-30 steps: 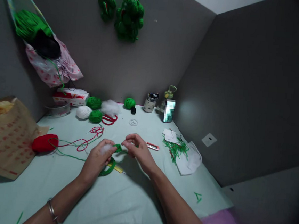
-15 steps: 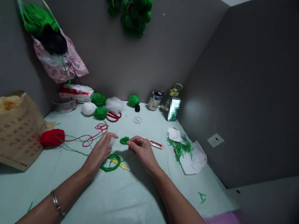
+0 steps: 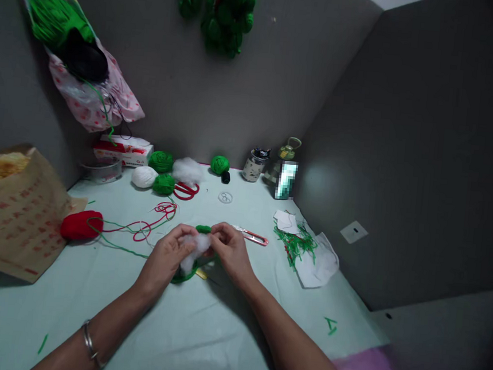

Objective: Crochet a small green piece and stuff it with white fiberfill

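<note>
On the desk point(image 3: 173, 334) before me, the left hand point(image 3: 161, 263) pinches white fluff point(image 3: 200, 243) just nearside of a crosswise green piece point(image 3: 203, 228) gripped in the fingers of the right hand point(image 3: 232, 254).

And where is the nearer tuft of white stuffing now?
Head view, centre: the tuft is between the left hand and the right hand, just below the green yarn piece.

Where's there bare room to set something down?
The pale-green tablecloth lies bare between both forearms and between the right forearm and the tangled green yarn clippings. Back left is crowded: round green yarn balls, white fluffy stuffing.
</note>
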Motion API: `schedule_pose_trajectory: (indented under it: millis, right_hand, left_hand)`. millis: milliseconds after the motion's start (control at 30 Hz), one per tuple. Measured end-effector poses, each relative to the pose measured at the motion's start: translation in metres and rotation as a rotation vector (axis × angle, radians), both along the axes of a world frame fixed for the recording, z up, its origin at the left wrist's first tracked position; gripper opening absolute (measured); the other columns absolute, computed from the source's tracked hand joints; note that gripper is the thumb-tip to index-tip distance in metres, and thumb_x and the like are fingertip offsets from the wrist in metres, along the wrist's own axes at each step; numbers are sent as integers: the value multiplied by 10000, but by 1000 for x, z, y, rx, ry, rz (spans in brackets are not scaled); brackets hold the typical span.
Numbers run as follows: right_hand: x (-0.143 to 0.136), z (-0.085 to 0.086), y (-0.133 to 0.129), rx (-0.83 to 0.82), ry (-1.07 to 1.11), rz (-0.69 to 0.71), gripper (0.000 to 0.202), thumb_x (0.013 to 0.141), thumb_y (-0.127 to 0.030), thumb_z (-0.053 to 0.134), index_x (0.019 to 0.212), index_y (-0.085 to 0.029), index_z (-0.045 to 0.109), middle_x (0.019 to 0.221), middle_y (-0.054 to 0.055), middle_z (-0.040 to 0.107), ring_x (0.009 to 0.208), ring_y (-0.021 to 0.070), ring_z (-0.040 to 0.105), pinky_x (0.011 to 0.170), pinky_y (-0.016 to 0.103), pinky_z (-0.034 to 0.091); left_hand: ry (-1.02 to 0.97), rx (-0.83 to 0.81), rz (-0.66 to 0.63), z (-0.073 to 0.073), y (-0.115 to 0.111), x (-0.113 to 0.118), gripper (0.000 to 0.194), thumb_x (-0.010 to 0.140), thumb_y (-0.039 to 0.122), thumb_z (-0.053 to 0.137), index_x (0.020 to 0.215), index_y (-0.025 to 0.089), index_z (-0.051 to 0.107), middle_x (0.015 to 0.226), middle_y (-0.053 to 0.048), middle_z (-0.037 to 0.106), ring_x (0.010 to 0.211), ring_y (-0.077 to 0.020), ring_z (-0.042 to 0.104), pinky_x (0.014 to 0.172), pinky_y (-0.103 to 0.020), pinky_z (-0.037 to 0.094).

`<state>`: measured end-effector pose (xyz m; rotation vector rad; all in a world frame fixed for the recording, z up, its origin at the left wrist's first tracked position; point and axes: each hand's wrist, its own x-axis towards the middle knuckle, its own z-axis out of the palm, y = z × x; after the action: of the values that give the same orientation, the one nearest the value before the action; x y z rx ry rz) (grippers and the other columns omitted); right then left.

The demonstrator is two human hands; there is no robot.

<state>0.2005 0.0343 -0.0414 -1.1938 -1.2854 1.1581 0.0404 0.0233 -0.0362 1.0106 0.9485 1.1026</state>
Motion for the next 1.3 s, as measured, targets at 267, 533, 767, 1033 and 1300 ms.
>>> schedule_pose_trajectory:
  millis: [267,533,767,1033,1300]
  right_hand:
    - [1,0,-4,67,-106,71,123,751,-245,642,753,-168,737,682,-1,677,635,134,559,628,257,426]
    - [7,3,-6,118,-186,130,143,758,-213,619,774,-170,755,737,16,708,677,151,600,657,264,445]
    - [1,-2,-6,184,-282,77,147,795,-218,592,809,-162,727,705,6,670,633,131,548,616,244,422]
    - [-8,7,-16,314,-381,126,136,838,-256,559,775,-186,656,749,15,624,658,134,511,667,267,409]
    - [-6,6,-10,70,-275,178,138,837,-329,609,863,-195,587,630,-63,506,577,112,442,557,236,336]
  left_hand:
    - [88,14,53,-3,2,1,385,651,336,798,950,194,602,718,31,641,574,-127,535,509,-206,382]
    - [184,46,37,-1,5,-4,334,667,395,766,873,172,626,658,34,593,532,-118,467,482,-217,333]
    - [307,112,102,-8,5,-1,205,664,314,728,773,180,618,641,41,555,577,-132,458,519,-226,344]
    - [309,147,239,-10,6,3,146,686,285,648,686,210,523,604,58,488,580,-129,433,542,-225,348]
    - [187,98,300,-15,8,10,213,685,217,667,790,228,481,640,92,468,527,-97,449,506,-194,368]
